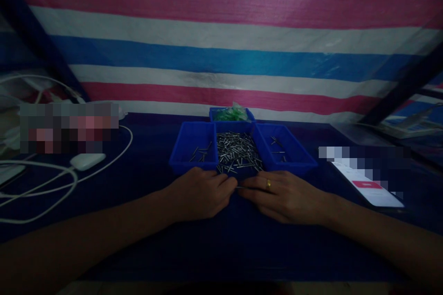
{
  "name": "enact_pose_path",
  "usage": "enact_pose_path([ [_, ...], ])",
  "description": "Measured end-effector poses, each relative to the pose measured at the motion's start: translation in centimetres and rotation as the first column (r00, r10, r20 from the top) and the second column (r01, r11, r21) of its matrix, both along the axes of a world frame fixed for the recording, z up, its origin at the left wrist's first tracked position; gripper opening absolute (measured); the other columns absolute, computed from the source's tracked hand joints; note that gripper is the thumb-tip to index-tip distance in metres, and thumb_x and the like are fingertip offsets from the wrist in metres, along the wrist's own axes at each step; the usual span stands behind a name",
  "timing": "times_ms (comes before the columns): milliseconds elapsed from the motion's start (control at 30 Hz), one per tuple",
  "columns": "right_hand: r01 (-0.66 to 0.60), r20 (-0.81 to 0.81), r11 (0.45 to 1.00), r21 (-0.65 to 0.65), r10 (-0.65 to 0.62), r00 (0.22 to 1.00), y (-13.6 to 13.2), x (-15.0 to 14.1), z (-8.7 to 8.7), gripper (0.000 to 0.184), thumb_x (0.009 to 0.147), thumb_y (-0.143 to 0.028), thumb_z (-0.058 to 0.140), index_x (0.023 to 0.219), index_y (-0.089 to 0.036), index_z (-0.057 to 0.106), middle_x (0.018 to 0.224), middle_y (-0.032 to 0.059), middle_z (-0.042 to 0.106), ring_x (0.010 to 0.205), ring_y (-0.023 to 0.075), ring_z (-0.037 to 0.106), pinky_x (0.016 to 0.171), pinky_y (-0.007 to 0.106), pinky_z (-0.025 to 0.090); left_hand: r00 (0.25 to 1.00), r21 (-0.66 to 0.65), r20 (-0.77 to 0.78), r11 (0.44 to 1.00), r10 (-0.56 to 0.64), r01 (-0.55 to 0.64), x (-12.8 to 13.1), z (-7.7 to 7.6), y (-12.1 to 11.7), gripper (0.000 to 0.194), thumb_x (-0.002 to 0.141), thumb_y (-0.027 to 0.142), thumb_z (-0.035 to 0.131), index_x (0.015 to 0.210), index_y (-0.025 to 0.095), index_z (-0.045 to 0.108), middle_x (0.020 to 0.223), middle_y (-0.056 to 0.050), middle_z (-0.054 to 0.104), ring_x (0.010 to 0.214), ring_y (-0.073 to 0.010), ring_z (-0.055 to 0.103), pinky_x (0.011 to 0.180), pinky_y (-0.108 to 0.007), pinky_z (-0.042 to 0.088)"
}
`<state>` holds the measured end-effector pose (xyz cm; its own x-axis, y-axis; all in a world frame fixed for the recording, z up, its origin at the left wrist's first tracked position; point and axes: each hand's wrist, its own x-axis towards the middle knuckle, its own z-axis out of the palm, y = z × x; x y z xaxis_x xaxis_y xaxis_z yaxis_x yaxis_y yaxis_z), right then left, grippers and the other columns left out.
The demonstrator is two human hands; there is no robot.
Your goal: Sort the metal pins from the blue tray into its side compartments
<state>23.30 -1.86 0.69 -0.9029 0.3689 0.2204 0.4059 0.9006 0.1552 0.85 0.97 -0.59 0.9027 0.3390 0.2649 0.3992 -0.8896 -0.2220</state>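
Observation:
My left hand (204,193) is closed, its fingertips pressed together. Facing it, my right hand (282,196), with a gold ring on one finger, is closed too. A short, thin metal pin (239,187) shows between the fingertips of both hands, low over the table. Just beyond my hands lies a heap of similar metal pins (237,150). The left blue bin (176,150) and the right blue bin (304,156) flank this heap, each with several loose pins inside. My fingers hide most of the held pin.
Behind the heap, a blue bin (212,114) holds green plastic bags (233,113). A lit phone (374,193) lies at the right. White cables (74,179) and a white adapter (87,161) are on the left. A striped plastic sheet (221,62) closes off the back of the dark blue table (221,253).

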Motion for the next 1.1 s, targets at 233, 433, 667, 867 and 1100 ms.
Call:
enact_pose_path([
  [233, -0.003, 0.000, 1.000, 0.010, 0.003, 1.000, 0.05, -0.03, -0.07, 0.031, 0.088, -0.019, 0.036, 0.114, -0.010, 0.049, 0.103, 0.0105, 0.057, 0.080, 0.0159, 0.054, 0.064, 0.028, 0.048, 1.000, -0.002, -0.001, 1.000, -0.008, 0.008, 0.06, -0.04, 0.09, 0.010, 0.086, 0.021, 0.035, 0.084, 0.017, 0.044, 0.068, 0.001, 0.056, 0.057, -0.0147, 0.055, 0.044, -0.025, 0.037],
  [433, -0.007, 0.014, 1.000, 0.011, 0.007, 1.000, 0.03, -0.12, 0.09, 0.032, 0.088, -0.019, 0.033, 0.115, -0.010, 0.048, 0.103, 0.0113, 0.057, 0.080, 0.0155, 0.055, 0.064, 0.028, 0.048, 1.000, 0.006, 0.001, 1.000, -0.012, 0.012, -0.05, -0.08, -0.03, 0.010, 0.086, 0.021, 0.035, 0.085, 0.017, 0.044, 0.068, 0.001, 0.056, 0.057, -0.0143, 0.055, 0.042, -0.024, 0.036],
  [667, 0.006, 0.014, 1.000, 0.010, -0.006, 1.000, 0.02, -0.11, 0.15, 0.032, 0.088, -0.019, 0.034, 0.115, -0.011, 0.048, 0.106, 0.0109, 0.057, 0.082, 0.0156, 0.055, 0.065, 0.028, 0.048, 1.000, 0.016, 0.011, 1.000, -0.013, 0.012, 0.11, -0.05, 0.14, 0.011, 0.086, 0.021, 0.034, 0.082, 0.017, 0.044, 0.066, 0.001, 0.056, 0.056, -0.0135, 0.054, 0.043, -0.024, 0.036],
  [867, 0.000, 0.004, 1.000, 0.018, 0.000, 1.000, -0.08, -0.20, 0.11, 0.032, 0.088, -0.019, 0.035, 0.115, -0.010, 0.048, 0.108, 0.0113, 0.056, 0.080, 0.0158, 0.055, 0.066, 0.029, 0.048, 1.000, 0.002, 0.030, 1.000, -0.004, 0.004, 0.26, 0.15, -0.09, 0.017, 0.088, 0.028, 0.033, 0.080, 0.017, 0.044, 0.065, 0.001, 0.056, 0.055, -0.0140, 0.055, 0.043, -0.024, 0.037],
  [1100, 0.005, 0.007, 1.000, 0.011, -0.005, 1.000, -0.04, -0.23, 0.21, 0.032, 0.088, -0.018, 0.035, 0.117, -0.010, 0.046, 0.109, 0.0112, 0.056, 0.081, 0.0155, 0.055, 0.066, 0.028, 0.048, 0.997, 0.075, 0.072, 0.997, -0.040, 0.034, -0.03, -0.21, 0.03, 0.011, 0.087, 0.021, 0.036, 0.089, 0.016, 0.046, 0.070, 0.001, 0.058, 0.059, -0.0128, 0.056, 0.043, -0.022, 0.035],
])
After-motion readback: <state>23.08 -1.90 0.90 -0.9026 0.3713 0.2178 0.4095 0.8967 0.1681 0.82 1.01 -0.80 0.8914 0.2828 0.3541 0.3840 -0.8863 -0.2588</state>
